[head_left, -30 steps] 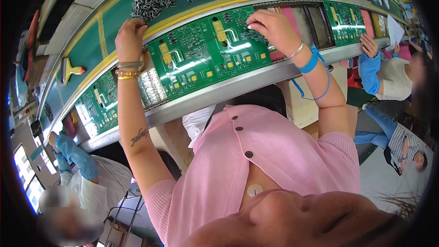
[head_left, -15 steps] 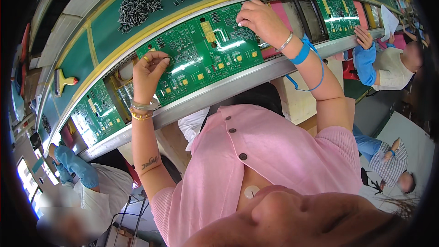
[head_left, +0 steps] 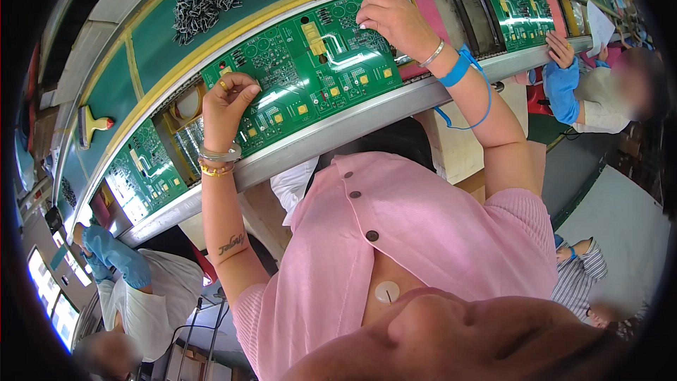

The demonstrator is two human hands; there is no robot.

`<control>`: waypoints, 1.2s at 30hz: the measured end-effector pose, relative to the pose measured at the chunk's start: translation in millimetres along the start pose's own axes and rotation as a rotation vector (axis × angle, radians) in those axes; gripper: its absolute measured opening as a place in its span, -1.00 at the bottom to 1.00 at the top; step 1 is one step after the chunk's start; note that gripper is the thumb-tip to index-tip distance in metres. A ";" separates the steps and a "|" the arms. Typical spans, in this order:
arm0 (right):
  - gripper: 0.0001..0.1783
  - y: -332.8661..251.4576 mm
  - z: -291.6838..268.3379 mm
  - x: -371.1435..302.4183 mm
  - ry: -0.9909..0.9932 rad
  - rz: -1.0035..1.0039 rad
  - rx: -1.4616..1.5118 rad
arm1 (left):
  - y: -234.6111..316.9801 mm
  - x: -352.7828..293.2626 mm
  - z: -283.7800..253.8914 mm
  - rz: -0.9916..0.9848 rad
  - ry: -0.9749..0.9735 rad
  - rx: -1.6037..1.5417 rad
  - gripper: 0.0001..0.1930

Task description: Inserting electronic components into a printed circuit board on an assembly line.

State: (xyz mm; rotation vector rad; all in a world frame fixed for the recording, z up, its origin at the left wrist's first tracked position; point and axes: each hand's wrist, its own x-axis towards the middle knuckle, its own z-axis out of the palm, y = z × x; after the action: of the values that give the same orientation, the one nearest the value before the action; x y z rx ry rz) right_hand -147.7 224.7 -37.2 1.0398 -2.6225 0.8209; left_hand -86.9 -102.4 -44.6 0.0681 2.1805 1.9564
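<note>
A large green circuit board (head_left: 289, 63) with yellow square parts lies in the metal-edged track in front of me. Over its left end hovers my left hand (head_left: 227, 102), thumb and forefinger pinched together; whatever may be between them is too small to make out. My right hand (head_left: 396, 22) is at the board's upper right corner, its fingers curled down and drawn together. What those fingertips hold or press, if anything, is hidden. A blue strap with a coiled cord (head_left: 462, 74) circles my right wrist.
Beyond the track, a heap of small dark bent metal parts (head_left: 201, 7) sits on the green bench, with a brush (head_left: 92, 125) further left. More circuit boards lie in the track at left (head_left: 144, 169) and right (head_left: 520, 17). Co-workers sit on both sides; one's hand (head_left: 560, 49) touches the rail.
The whole view has shifted slightly, moving the bench a little up and left in the picture. Both hands keep nearly the same places over the board, fingers still drawn together.
</note>
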 end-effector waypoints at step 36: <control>-0.87 -36.5 12.4 49.6 0.095 0.453 0.613 | 29.5 36.0 33.6 0.425 -0.023 0.816 -0.91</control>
State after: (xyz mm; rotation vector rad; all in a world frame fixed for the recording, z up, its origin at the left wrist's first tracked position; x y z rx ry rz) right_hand -159.0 167.6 -13.3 0.4734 -2.6067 1.8020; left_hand -118.9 -59.9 -23.2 0.7146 2.9661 1.0490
